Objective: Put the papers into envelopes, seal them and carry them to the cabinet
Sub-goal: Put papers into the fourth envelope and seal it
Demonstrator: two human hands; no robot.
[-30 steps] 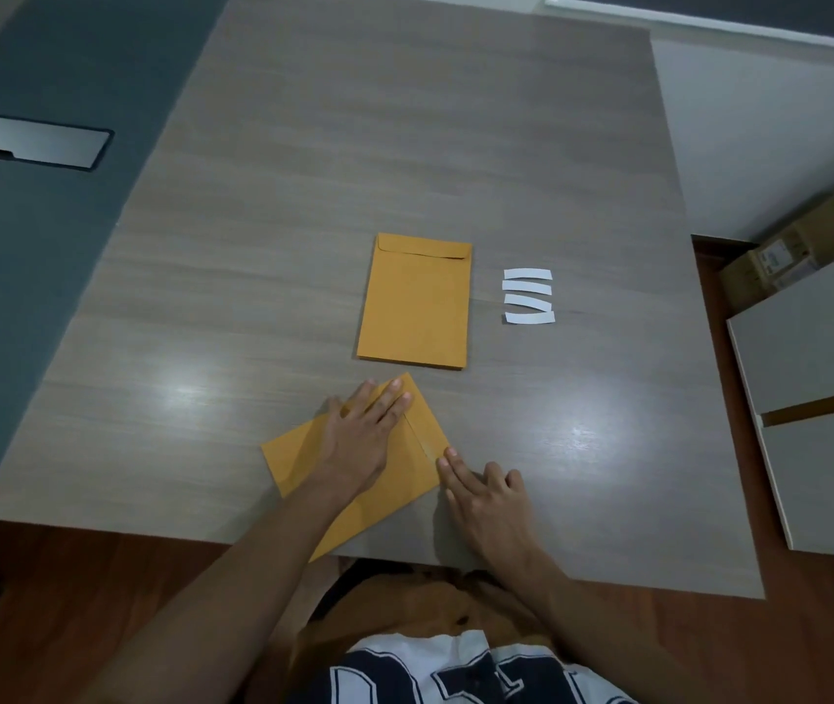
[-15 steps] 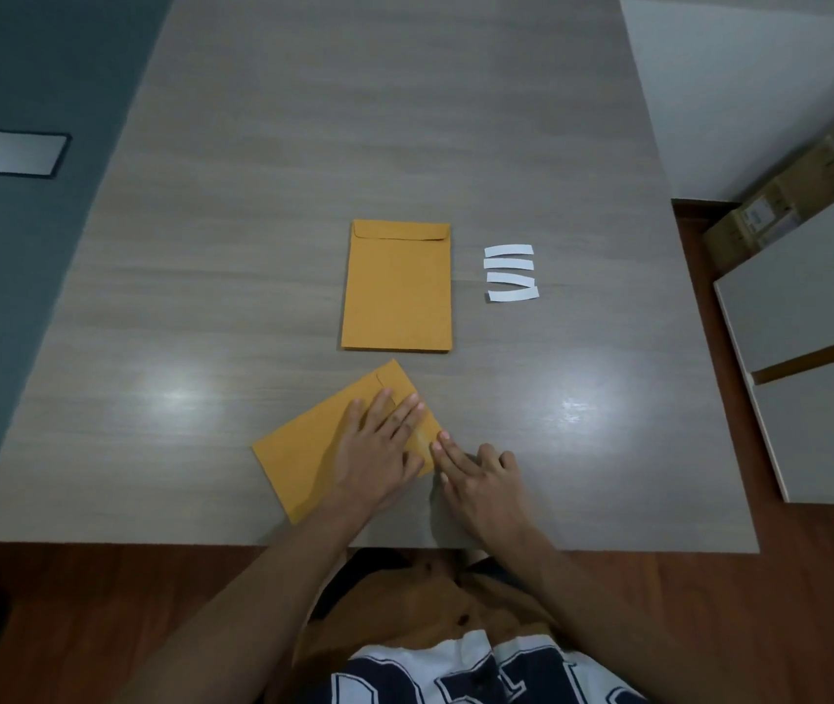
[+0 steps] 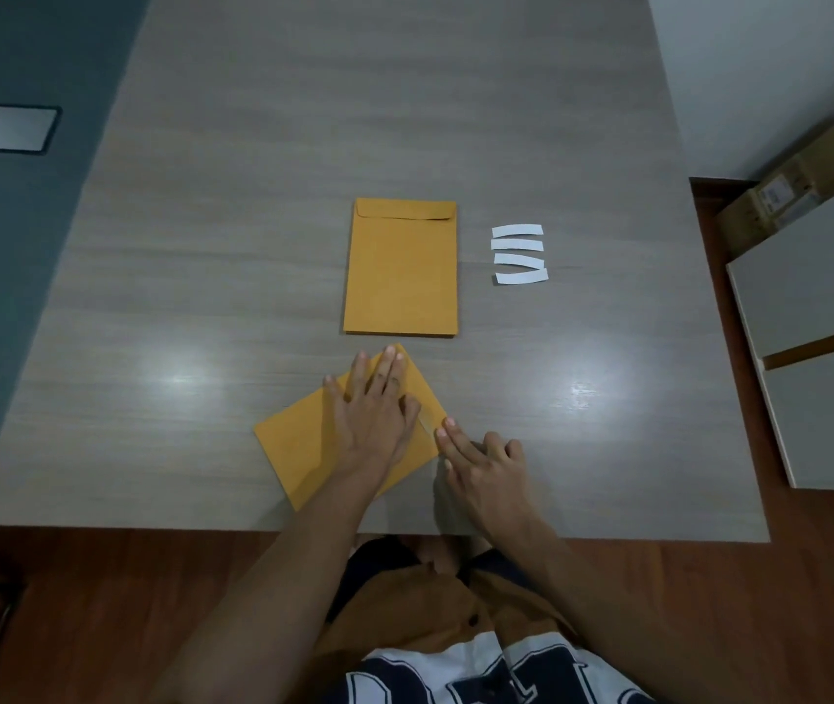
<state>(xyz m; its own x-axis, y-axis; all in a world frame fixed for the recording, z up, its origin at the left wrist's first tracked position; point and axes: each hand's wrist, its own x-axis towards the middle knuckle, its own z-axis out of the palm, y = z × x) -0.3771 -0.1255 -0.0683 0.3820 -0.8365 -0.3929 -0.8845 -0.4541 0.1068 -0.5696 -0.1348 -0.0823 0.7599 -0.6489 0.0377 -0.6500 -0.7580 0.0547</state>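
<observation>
A tilted envelope (image 3: 303,449) is being pressed flat on the counter (image 3: 201,297) by the left hand (image 3: 371,414); its edge is being touched by the right hand (image 3: 481,462).

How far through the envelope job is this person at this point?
Looks done: four white strips lie beside the stack of envelopes, possibly peeled from earlier seals. In hand: the left hand presses flat on a tilted envelope while the right hand touches its flap end, apparently sealing it. Left: finishing that seal and carrying everything to the cabinet; nothing has been carried yet.
</observation>
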